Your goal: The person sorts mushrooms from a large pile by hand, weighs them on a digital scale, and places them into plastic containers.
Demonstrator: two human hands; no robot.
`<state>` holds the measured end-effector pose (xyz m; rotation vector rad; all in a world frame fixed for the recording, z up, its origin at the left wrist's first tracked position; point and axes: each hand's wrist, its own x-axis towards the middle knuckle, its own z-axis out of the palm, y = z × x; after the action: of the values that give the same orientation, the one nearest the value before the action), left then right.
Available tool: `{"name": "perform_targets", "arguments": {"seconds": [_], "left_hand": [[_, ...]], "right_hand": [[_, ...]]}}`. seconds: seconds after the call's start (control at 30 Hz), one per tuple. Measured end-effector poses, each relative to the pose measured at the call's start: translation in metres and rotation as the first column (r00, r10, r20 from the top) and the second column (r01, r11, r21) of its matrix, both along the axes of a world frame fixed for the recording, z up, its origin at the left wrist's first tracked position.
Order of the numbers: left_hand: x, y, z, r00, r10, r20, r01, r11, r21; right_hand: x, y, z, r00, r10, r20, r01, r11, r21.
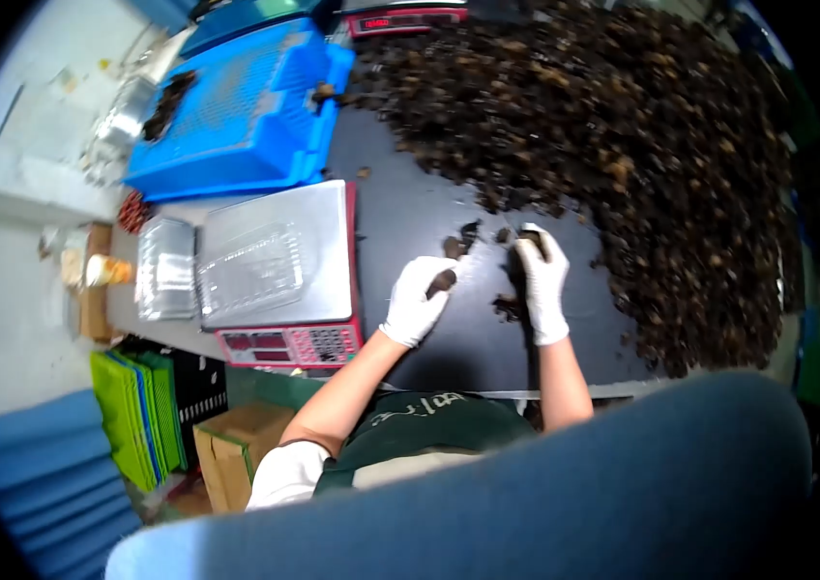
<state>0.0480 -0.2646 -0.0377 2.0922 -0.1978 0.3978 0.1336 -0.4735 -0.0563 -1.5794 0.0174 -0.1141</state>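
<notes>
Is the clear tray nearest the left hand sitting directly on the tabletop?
No, the clear tray rests on the scale's metal pan, beside the left hand.

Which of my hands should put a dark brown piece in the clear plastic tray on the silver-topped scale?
Left, probably: your white-gloved left hand holds a dark brown piece and sits nearer the clear tray; your right hand sits nearer the dark heap.
</notes>
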Motion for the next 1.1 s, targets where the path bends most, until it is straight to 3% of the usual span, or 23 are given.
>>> {"name": "perform_targets", "arguments": {"seconds": [0.03,0.07,0.1,0.17,0.23,0.3,0.4,0.43,0.47,0.5,0.57,0.6,0.63,0.7,0.73,0.8,0.87,0.93,1.0,1.1], "left_hand": [[-0.008,0.009,0.022,1.000,0.014,0.013,-0.013,0.999,-0.049],[-0.016,0.022,0.043,0.994,0.075,0.083,-0.073,0.997,-0.019],[-0.025,0.040,0.062,0.988,0.134,0.079,-0.137,0.990,0.031],[-0.040,0.093,0.073,0.954,0.266,0.136,-0.281,0.954,0.107],[-0.049,0.158,0.082,0.923,0.376,0.077,-0.384,0.911,0.148],[-0.058,0.225,0.077,0.895,0.442,0.065,-0.441,0.849,0.291],[-0.072,0.294,0.041,0.868,0.496,-0.008,-0.424,0.750,0.507],[-0.073,0.296,0.035,0.879,0.473,-0.063,-0.364,0.749,0.553],[-0.073,0.291,0.033,0.894,0.447,-0.011,-0.352,0.718,0.600],[-0.069,0.281,0.038,0.917,0.398,-0.036,-0.320,0.785,0.531],[-0.066,0.260,0.033,0.936,0.351,-0.036,-0.308,0.861,0.405],[-0.063,0.252,0.029,0.934,0.357,-0.008,-0.331,0.875,0.354],[-0.060,0.246,0.033,0.940,0.341,0.022,-0.339,0.923,0.183],[-0.060,0.248,0.040,0.891,0.455,-0.007,-0.452,0.887,0.100],[-0.060,0.250,0.043,0.856,0.516,-0.017,-0.514,0.855,0.065],[-0.064,0.266,0.032,0.854,0.521,-0.004,-0.518,0.851,0.088],[-0.069,0.271,0.025,0.894,0.439,0.086,-0.444,0.844,0.300],[-0.075,0.270,0.029,0.916,0.397,0.053,-0.390,0.856,0.340],[-0.075,0.271,0.035,0.915,0.403,-0.012,-0.392,0.898,0.200],[-0.080,0.274,0.040,0.912,0.403,-0.070,-0.397,0.913,0.091]], "right_hand": [[0.004,-0.007,-0.010,0.984,0.079,-0.159,-0.022,0.942,0.335],[0.006,-0.009,-0.018,0.939,0.197,-0.283,0.023,0.783,0.622],[0.004,-0.003,-0.010,0.874,0.333,-0.355,0.048,0.666,0.744],[-0.005,0.028,0.009,0.797,0.358,-0.486,0.145,0.668,0.730],[-0.015,0.061,0.034,0.755,0.415,-0.507,0.158,0.636,0.755],[-0.012,0.079,0.018,0.651,0.693,-0.310,-0.060,0.454,0.889],[-0.020,0.143,0.061,0.693,0.599,-0.401,-0.070,0.609,0.790],[-0.022,0.164,0.075,0.715,0.634,-0.295,-0.169,0.565,0.807],[-0.025,0.182,0.084,0.724,0.663,-0.189,-0.262,0.519,0.814],[-0.021,0.197,0.085,0.646,0.747,-0.159,-0.371,0.489,0.790],[-0.039,0.232,0.120,0.696,0.691,-0.196,-0.501,0.662,0.558],[-0.041,0.250,0.118,0.699,0.702,-0.133,-0.587,0.670,0.455],[-0.048,0.266,0.117,0.697,0.713,-0.071,-0.633,0.660,0.404],[-0.054,0.293,0.095,0.668,0.744,0.016,-0.722,0.642,0.257],[-0.051,0.304,0.084,0.624,0.751,0.215,-0.762,0.646,-0.047],[-0.052,0.303,0.074,0.529,0.792,0.304,-0.511,0.583,-0.631],[-0.062,0.305,0.070,0.469,0.860,0.202,-0.282,0.363,-0.888],[-0.065,0.301,0.083,0.448,0.884,0.133,-0.371,0.319,-0.872],[-0.060,0.289,0.098,0.445,0.890,0.102,-0.441,0.316,-0.840],[-0.044,0.246,0.119,0.531,0.773,0.348,-0.505,0.619,-0.602]]}}
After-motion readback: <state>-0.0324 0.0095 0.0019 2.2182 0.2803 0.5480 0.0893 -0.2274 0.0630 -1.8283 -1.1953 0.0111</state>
